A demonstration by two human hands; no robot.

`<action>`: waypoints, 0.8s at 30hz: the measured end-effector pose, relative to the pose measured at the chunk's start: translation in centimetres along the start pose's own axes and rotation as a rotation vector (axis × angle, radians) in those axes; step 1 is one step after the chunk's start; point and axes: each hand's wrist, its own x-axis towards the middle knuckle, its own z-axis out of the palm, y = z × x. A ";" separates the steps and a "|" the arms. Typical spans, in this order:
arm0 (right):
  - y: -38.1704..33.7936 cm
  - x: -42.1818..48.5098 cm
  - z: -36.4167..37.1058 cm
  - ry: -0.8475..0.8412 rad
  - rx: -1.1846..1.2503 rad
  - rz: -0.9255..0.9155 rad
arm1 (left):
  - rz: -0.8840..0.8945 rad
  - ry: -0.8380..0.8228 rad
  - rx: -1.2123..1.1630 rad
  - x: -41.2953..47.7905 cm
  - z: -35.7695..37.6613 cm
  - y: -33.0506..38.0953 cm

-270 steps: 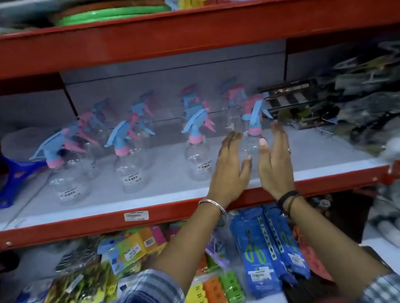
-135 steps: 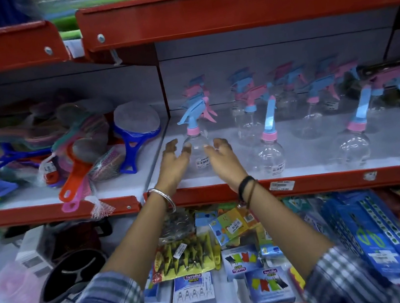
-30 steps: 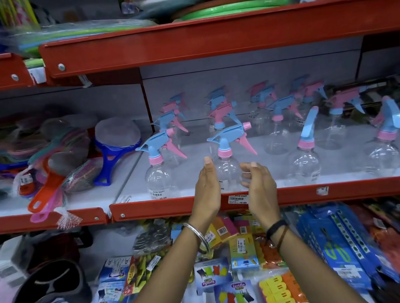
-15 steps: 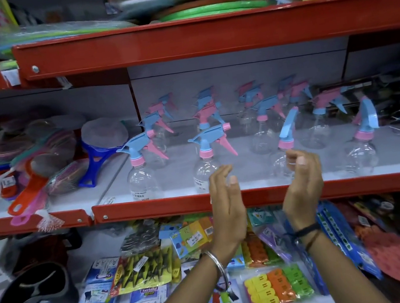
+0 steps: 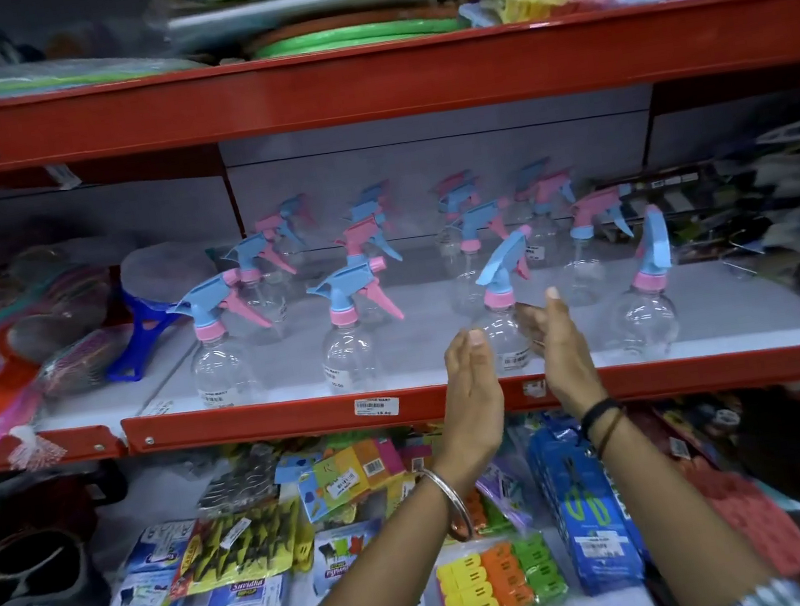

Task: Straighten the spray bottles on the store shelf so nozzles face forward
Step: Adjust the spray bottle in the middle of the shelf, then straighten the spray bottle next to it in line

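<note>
Nearest to the camera, 2 bare forearms rise from the lower edge; the left wrist carries a metal bangle and the right wrist carries dark bands. Under the arms, on the lower shelf, lie packets of coloured clips. The left hand and the right hand stand upright with palms facing each other, fingers straight and open, holding nothing; they are in front of the red shelf edge. Between the hands, just behind them, stands a clear spray bottle with a blue and pink head; whether the hands touch it I cannot tell. To the left of the left hand stand 2 more front bottles; to the right of the right hand stands 1. Behind the hands, further bottles fill the back rows.
</note>
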 end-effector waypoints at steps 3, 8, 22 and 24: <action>0.2 -0.3 -0.1 0.019 0.010 -0.017 | -0.025 0.044 -0.037 0.4 0.2 0.1; 0.8 -0.9 -0.2 0.051 -0.010 -0.085 | -0.051 0.098 -0.052 1.1 0.2 0.2; 1.7 -2.4 0.2 0.112 -0.031 -0.184 | -0.045 0.106 -0.044 1.9 0.5 0.5; 1.7 -2.6 -0.1 0.120 -0.036 -0.205 | -0.011 0.172 -0.034 1.7 1.0 0.6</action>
